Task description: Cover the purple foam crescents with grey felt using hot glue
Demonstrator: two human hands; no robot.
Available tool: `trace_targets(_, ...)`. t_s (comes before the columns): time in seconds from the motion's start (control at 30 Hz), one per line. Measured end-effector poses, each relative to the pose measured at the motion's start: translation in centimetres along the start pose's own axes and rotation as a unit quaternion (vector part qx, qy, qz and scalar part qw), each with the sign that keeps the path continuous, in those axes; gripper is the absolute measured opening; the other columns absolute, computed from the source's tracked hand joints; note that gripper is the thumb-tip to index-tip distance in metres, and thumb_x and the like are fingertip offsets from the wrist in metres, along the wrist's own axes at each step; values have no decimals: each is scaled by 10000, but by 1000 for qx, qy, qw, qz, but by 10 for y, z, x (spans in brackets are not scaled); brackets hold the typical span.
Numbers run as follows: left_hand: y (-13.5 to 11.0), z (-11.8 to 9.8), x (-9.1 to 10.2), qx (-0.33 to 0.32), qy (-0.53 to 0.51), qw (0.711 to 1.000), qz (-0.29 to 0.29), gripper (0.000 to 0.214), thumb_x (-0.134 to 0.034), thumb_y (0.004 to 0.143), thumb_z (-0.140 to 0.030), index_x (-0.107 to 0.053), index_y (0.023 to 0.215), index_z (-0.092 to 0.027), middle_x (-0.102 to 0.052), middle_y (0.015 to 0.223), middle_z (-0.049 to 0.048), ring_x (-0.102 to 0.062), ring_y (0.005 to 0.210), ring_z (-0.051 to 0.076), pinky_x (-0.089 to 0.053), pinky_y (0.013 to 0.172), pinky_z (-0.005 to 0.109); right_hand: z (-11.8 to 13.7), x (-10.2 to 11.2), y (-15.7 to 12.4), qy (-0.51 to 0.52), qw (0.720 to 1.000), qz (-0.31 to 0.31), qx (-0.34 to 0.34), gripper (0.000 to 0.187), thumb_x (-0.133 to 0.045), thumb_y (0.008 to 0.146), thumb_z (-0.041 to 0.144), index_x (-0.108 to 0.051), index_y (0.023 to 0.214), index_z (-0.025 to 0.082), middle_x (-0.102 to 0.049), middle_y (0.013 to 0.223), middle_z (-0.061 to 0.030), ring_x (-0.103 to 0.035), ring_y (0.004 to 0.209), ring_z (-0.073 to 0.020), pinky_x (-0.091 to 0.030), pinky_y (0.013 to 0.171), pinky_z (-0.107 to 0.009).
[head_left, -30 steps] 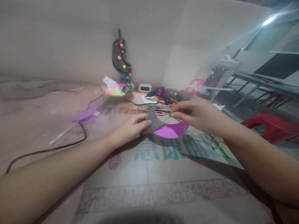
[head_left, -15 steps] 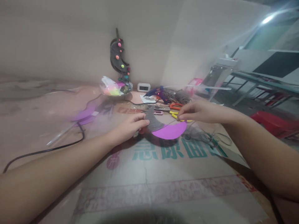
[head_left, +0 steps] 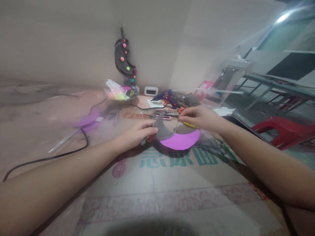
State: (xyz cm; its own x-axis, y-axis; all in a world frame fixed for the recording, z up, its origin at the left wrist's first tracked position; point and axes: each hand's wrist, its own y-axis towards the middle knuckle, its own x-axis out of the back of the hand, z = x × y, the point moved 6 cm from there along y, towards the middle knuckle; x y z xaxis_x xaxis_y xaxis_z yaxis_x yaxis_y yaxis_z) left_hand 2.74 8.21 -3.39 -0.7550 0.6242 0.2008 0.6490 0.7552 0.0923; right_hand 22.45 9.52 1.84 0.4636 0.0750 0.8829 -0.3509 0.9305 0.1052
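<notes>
Twine (head_left: 175, 128) runs taut from the pinching fingertips of the right hand (head_left: 197, 118) to a purple crescent (head_left: 183, 140) over the cardboard (head_left: 157, 183), its grey-wound tip clamped in the left hand (head_left: 139, 132). Steady tension and snug, gapless turns look key here.

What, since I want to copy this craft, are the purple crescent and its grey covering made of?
Purple crescent: probably matte foam sheet or card, flat with a clean-cut edge. Grey covering: apparently wound twine, shown by fine parallel ridges.
</notes>
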Motion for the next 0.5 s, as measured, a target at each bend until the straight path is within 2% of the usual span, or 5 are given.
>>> trace_targets(0.13, 0, 1, 7, 20, 13, 996, -83, 221, -503, 803, -304, -473, 627, -173, -469, 564, -29, -426, 533, 100, -313, 524, 232, 9, 19, -4, -38, 980, -174, 90, 275, -526, 864, 333, -639, 1086, 216, -627, 1106, -83, -583, 990, -221, -461, 838, -378)
trace_targets(0.23, -1, 2, 12, 14, 22, 992, -124, 241, -495, 811, -309, -460, 615, -173, -467, 559, -33, -429, 532, 100, -322, 527, 232, 36, 27, -24, -103, 941, -280, 163, 184, -505, 888, 308, -626, 982, 207, -627, 1029, -97, -566, 1011, -242, -437, 873, -412)
trace_targets(0.33, 0, 2, 14, 4, 19, 991, -129, 233, -491, 815, -300, -474, 624, -166, -471, 577, -31, -437, 557, 101, -337, 547, 230, 73, 1, -47, -202, 904, -239, 292, 208, -591, 839, 390, -593, 904, 192, -633, 923, -102, -571, 914, -245, -443, 803, -392)
trace_targets(0.4, 2, 5, 16, 12, 13, 991, -133, 209, -492, 809, -282, -486, 639, -161, -476, 583, -30, -437, 563, 100, -335, 546, 227, 89, -24, -60, -287, 857, -204, 376, 220, -595, 837, 404, -590, 909, 197, -637, 930, -95, -550, 890, -240, -427, 820, -396)
trace_targets(0.5, 2, 8, 16, 25, -9, 991, -134, 162, -486, 798, -256, -501, 670, -158, -489, 598, -30, -443, 563, 98, -332, 540, 225, 87, -46, -64, -347, 829, -182, 400, 115, -547, 877, 292, -591, 941, 206, -638, 913, -72, -522, 824, -209, -422, 768, -364)
